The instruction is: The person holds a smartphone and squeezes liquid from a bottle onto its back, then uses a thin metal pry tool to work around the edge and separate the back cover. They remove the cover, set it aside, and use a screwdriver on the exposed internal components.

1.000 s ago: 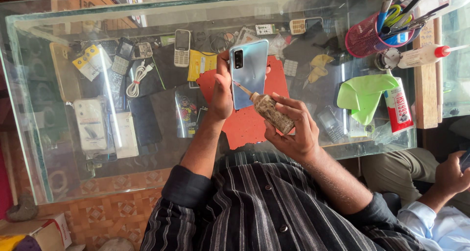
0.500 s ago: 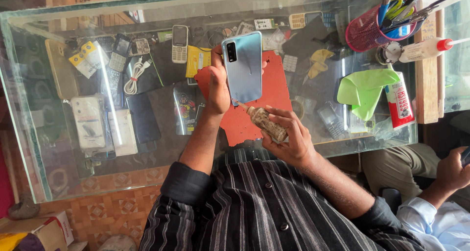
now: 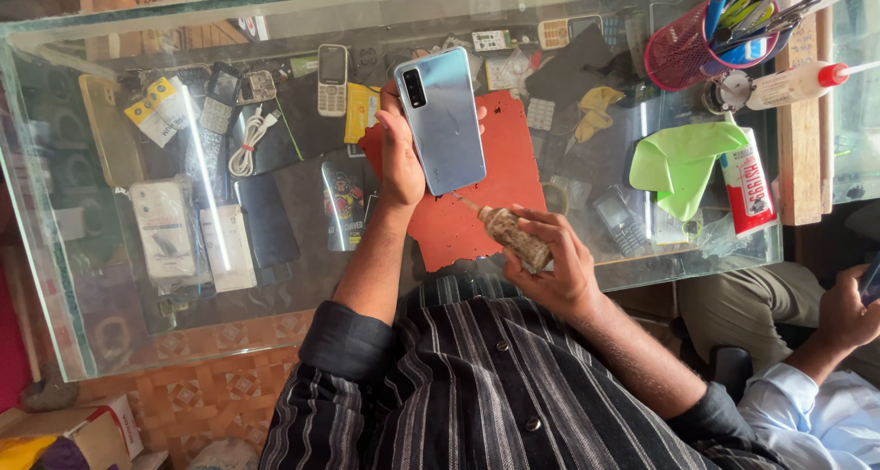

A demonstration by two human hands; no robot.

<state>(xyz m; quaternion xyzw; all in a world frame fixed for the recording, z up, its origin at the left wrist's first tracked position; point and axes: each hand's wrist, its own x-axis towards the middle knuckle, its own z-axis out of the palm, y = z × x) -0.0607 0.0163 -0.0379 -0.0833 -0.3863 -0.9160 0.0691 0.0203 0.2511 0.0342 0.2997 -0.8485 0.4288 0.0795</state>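
Left hand (image 3: 401, 163) is gripping the pale blue phone (image 3: 442, 120) back-up, right hand (image 3: 550, 266) pinching a small grimy bottle (image 3: 511, 236); nozzle wants steadying along the phone's lower edge.

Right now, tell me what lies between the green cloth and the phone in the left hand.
In the head view, between the green cloth and the phone, a yellow rag lies under the glass top, beyond the red mat's edge.

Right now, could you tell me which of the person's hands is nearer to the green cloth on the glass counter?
Right. The right hand, gripping a small bottle, sits below-left of the green cloth. The left hand holds the phone farther left.
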